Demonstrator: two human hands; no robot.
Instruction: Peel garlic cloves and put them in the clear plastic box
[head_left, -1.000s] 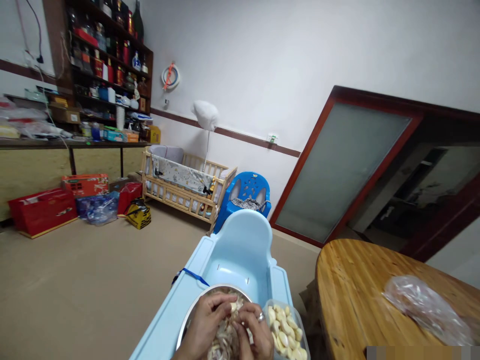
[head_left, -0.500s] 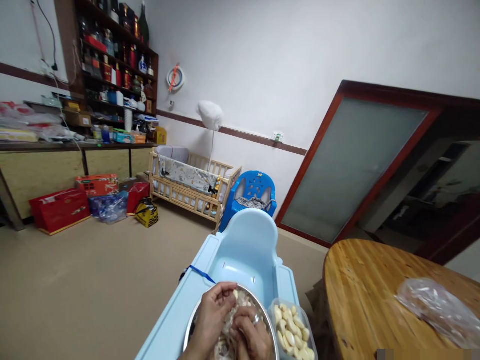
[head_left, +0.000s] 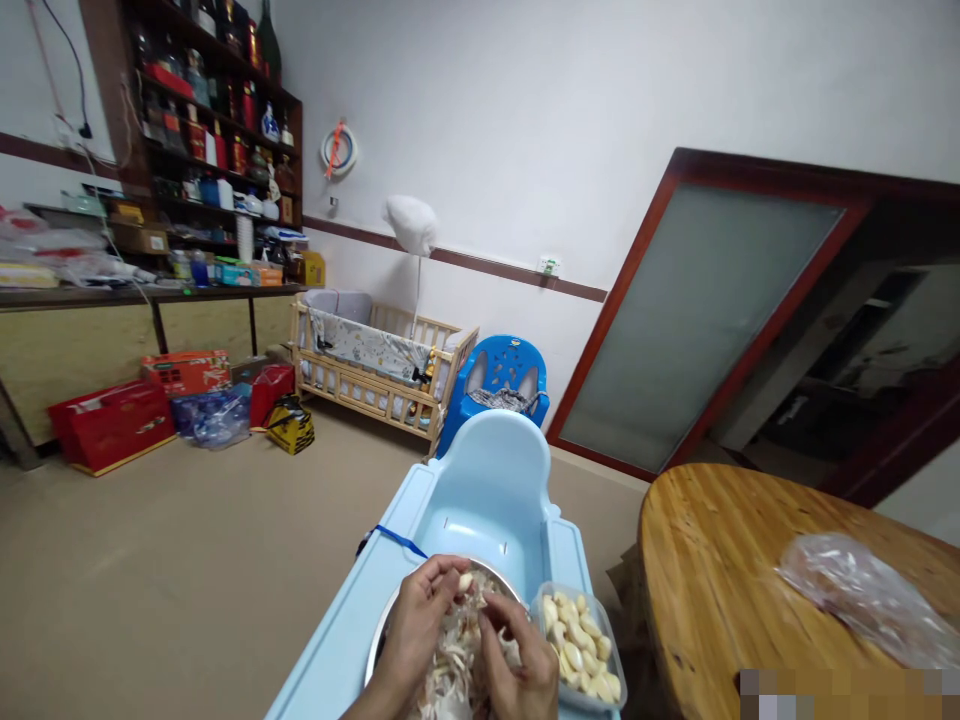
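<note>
So the left hand [head_left: 416, 615] has a pale garlic clove [head_left: 466, 582] pinched between thumb and fingertips, right above the far part of a metal bowl [head_left: 377, 632]. The right hand [head_left: 525, 655] is just beside it, thumb and fingers drawn in close together, but they're small and partly hidden here, so I honestly can't tell if they've got a scrap of anything. Under both hands the bowl is loaded with papery skins [head_left: 451, 675]. Just right of it there's a clear plastic tub [head_left: 614, 650] full of bare cloves [head_left: 577, 640], near the right hand. Bowl and tub are both at the near end of a light blue chair [head_left: 495, 460], which has a blue strap [head_left: 403, 540] on its left arm. Off to the right, well apart from the hands, a crumpled plastic bag [head_left: 862, 590] lies on a round wooden surface [head_left: 705, 560].
</note>
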